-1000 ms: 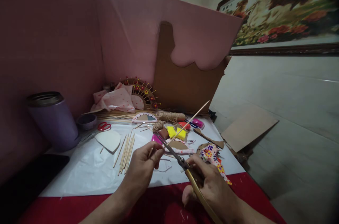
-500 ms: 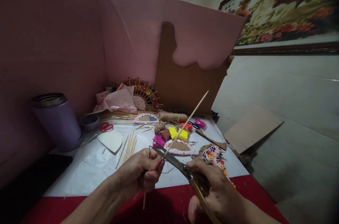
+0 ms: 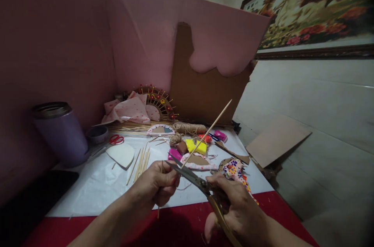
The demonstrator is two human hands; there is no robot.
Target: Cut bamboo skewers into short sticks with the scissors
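Note:
My left hand [image 3: 163, 180] is closed on a bamboo skewer [image 3: 209, 132], which slants up and to the right with its pointed end in the air. The end of a thin stick [image 3: 158, 212] shows below the same hand. My right hand [image 3: 238, 208] grips scissors [image 3: 198, 181] with dark blades and gold-coloured handles. Their blades are parted and cross the skewer's lower part, close to my left fingertips. Beyond the hands, several skewers [image 3: 142, 165] lie on the white sheet, beside a white rounded cutout [image 3: 120, 155].
At left stand a purple tumbler [image 3: 61, 134] and red-handled scissors [image 3: 117, 139]. Twine [image 3: 189, 128], yellow packets [image 3: 196, 146] and a fabric-edged cardboard piece [image 3: 198, 161] lie in the middle. Flowered fabric [image 3: 235, 171] is at right. Brown cardboard [image 3: 210, 95] stands behind.
The thin stick's lower end shows less below my left hand, and its upper end is less visible. The skewer and scissors keep nearly the same position. The view has shifted slightly.

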